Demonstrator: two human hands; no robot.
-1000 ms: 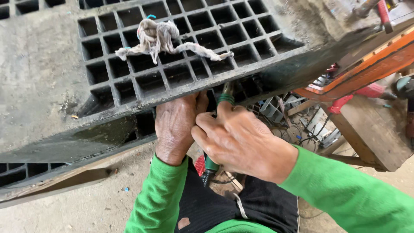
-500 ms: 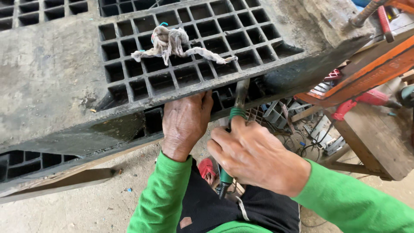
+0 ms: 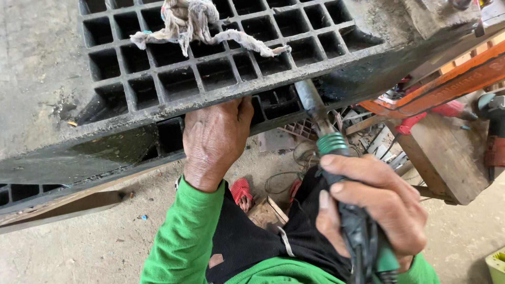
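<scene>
A black grid pallet (image 3: 158,79) stands tilted across the top, with a dirty rag (image 3: 194,23) lying on its openings. The left hand (image 3: 215,142) presses against the pallet's lower edge, fingers hooked into a cell there, its grip closed on the rim. To the right, the right hand (image 3: 376,210) is wrapped tight round a green-handled iron (image 3: 336,179), whose metal tip touches the pallet's edge just beside the left hand. Farther right sits a wooden block (image 3: 447,158) under an orange bar (image 3: 447,87).

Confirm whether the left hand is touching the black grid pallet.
Touching: the head view shows the left hand with its fingers curled over the front edge of the black grid pallet.
</scene>
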